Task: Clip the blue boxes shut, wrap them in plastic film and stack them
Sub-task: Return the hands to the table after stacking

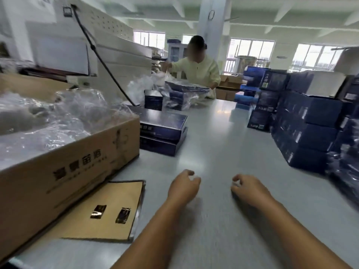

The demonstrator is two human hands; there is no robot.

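At the far left, a big cardboard box (77,167) stands on the grey desk (223,142). It is filled with crumpled plastic film (48,117). Just in front of this box, a flat brown card (108,208) lies on the desk, and two shiny gold pieces (98,211) sit on it. Behind the cardboard box there is a white machine (108,41) with a black cable.

To the right of the cardboard box, two blue boxes (163,131) lie one on top of the other, flat on the desk.

Near the front edge, the left hand (183,188) is over the bare desk with its fingers (189,172) curled in. A small pale spot shows at the fingertips, but the picture is blurred and I cannot tell if something is held. The right hand (247,189) is beside it, a little apart, with fingers curled in the same way, and again I cannot tell if they hold anything.

At the far end of the desk, another person (198,70) in a light shirt stands behind some film-covered boxes (184,92).

On the right side, tall stacks of blue boxes (307,129) stand on the desk, well apart from both hands.
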